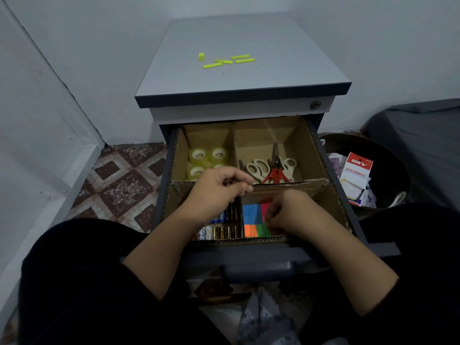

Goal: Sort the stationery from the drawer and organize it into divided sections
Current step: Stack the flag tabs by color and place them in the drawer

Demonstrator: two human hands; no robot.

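The open drawer holds a cardboard divider with four sections. Tape rolls fill the back left section, several scissors lie in the back right. Batteries lie in the front left, coloured sticky notes in the front right. My left hand pinches the top edge of the cardboard cross wall at the centre. My right hand is in the front right section, fingers curled on the sticky notes; what it holds is hidden.
Yellow-green sticky strips lie scattered on the grey cabinet top. A dark bin with a red-and-white stationery packet stands right of the drawer. A wall stands at the left, tiled floor below it.
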